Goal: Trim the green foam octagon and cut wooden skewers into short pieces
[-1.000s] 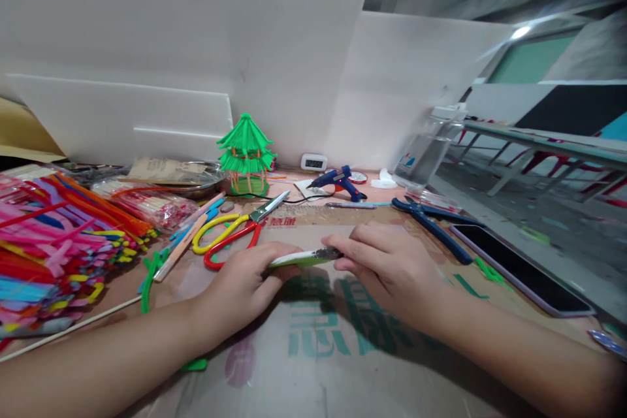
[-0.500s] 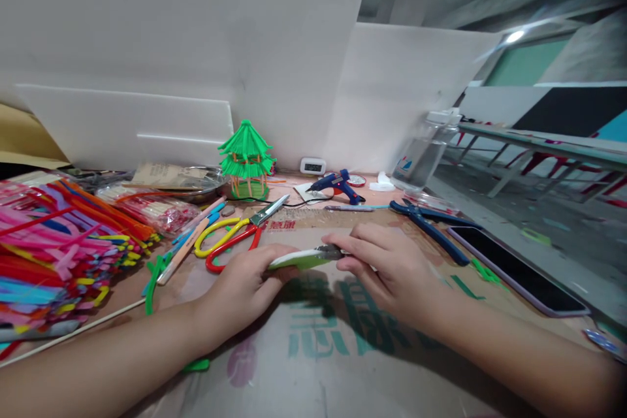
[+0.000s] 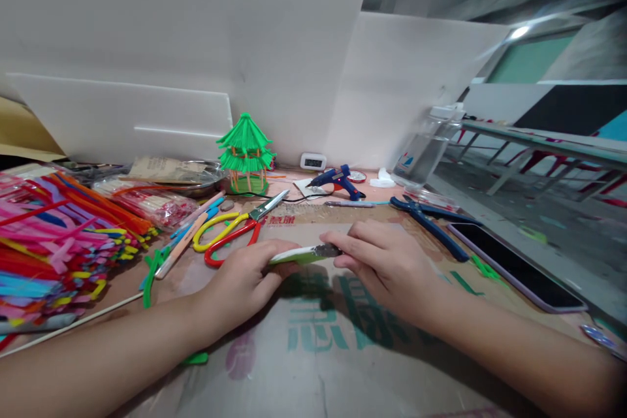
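While the left hand (image 3: 245, 277) is pinching a green-white piece (image 3: 298, 255), the right hand (image 3: 389, 261) is seemingly nipping a dark bit (image 3: 327, 250) at its end; probably edge-work, next move's needing steadiness.

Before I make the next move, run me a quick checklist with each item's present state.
1. Left hand grips the flat green-and-white piece: ok.
2. Dark object at the right hand identifiable: cannot tell.
3. Scissors clear of the left hand: cannot tell; the red handle shows just behind it.
4. Navy pliers apart from the right hand: ok.
5. Green pagoda model upright: ok.
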A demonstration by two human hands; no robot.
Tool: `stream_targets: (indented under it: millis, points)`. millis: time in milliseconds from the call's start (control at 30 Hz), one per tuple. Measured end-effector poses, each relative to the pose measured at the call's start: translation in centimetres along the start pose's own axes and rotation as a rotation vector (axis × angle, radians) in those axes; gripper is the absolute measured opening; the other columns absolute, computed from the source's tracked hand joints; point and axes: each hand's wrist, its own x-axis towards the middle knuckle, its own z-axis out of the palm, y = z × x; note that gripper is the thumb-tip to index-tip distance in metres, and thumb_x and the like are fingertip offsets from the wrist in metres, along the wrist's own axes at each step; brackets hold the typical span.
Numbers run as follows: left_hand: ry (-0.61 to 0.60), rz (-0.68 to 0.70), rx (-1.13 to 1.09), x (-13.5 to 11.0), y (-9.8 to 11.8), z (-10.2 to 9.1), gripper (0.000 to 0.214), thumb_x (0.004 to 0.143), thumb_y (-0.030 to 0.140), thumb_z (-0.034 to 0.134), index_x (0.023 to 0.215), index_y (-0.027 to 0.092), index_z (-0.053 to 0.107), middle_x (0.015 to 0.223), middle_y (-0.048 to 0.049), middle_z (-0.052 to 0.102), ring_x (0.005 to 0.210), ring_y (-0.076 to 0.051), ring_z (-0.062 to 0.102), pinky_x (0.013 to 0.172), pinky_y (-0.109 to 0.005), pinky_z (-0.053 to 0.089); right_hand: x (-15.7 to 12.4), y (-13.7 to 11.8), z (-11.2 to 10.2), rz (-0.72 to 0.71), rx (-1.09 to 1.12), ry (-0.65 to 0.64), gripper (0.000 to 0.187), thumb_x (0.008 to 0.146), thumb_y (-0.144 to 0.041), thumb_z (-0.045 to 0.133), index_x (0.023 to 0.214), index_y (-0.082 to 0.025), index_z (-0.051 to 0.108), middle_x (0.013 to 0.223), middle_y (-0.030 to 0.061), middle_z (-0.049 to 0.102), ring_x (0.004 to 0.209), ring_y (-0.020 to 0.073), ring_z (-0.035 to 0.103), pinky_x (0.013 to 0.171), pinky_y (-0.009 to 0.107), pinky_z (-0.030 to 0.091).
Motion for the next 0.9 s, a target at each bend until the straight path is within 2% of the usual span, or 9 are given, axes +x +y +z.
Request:
stream_targets:
  millis: [400, 533, 633, 700, 800, 900]
  points:
    - [-0.011, -0.01, 0.01, -0.2, -0.2, 0.0, 0.03, 0.087, 0.009, 0.049, 0.11, 0.022, 0.063, 0.108, -0.0024, 0.07, 0.097, -0.017, 0.064, 0.085, -0.029, 0.05, -0.1, 0.0, 0.2, 0.017, -0.006, -0.009, 0.025, 0.095, -0.026, 0.05, 0.112, -0.015, 0.064, 0.076, 0.004, 0.059, 0.068, 0.0151, 0.049, 0.059, 0.028, 0.034]
    - [-0.007, -0.009, 0.005, -0.2, 0.0, 0.0, 0.028, 0.087, 0.01, 0.05, 0.109, 0.023, 0.063, 0.103, -0.0015, 0.071, 0.093, -0.017, 0.065, 0.083, -0.028, 0.051, 0.1, 0.0, -0.2, 0.048, 0.089, 0.001, 0.024, 0.095, -0.026, 0.049, 0.11, -0.015, 0.065, 0.074, 0.0034, 0.059, 0.067, 0.0145, 0.051, 0.059, 0.027, 0.037]
    - [0.026, -0.062, -0.035, 0.1, 0.1, 0.1, 0.02, 0.09, 0.02, 0.052, 0.106, 0.021, 0.065, 0.099, -0.0026, 0.071, 0.091, -0.018, 0.065, 0.082, -0.03, 0.052, 0.0, 0.2, 0.0, 0.175, 0.223, 0.054, 0.026, 0.096, -0.03, 0.045, 0.109, -0.015, 0.062, 0.076, 0.0034, 0.059, 0.068, 0.0145, 0.053, 0.06, 0.026, 0.041]
    - [0.068, -0.161, -0.108, 0.3, 0.1, 0.2, 0.019, 0.09, 0.028, 0.054, 0.104, 0.019, 0.064, 0.099, -0.0045, 0.071, 0.091, -0.02, 0.066, 0.08, -0.031, 0.053, -0.2, 0.4, 0.6, 0.273, 0.284, 0.075, 0.029, 0.092, -0.037, 0.052, 0.11, -0.015, 0.059, 0.082, 0.0049, 0.062, 0.069, 0.0152, 0.055, 0.06, 0.027, 0.044]
    - [0.075, -0.323, -0.308, 0.6, 0.0, 0.3, 0.026, 0.089, 0.039, 0.055, 0.104, 0.017, 0.061, 0.096, -0.0054, 0.071, 0.081, -0.02, 0.067, 0.066, -0.029, 0.056, -0.6, 0.5, 2.0, 0.428, 0.399, -0.005, 0.041, 0.083, -0.04, 0.064, 0.115, -0.017, 0.053, 0.084, 0.0035, 0.062, 0.068, 0.0154, 0.057, 0.06, 0.027, 0.047]
    - [0.026, -0.396, -0.486, 0.8, -0.1, 0.4, 0.03, 0.088, 0.041, 0.058, 0.106, 0.018, 0.057, 0.092, -0.0042, 0.07, 0.067, -0.016, 0.065, 0.05, -0.024, 0.053, -0.8, 0.4, 3.3, 0.584, 0.555, -0.054, 0.032, 0.086, -0.035, 0.06, 0.112, -0.019, 0.05, 0.074, -0.0016, 0.055, 0.063, 0.0133, 0.056, 0.055, 0.024, 0.046]
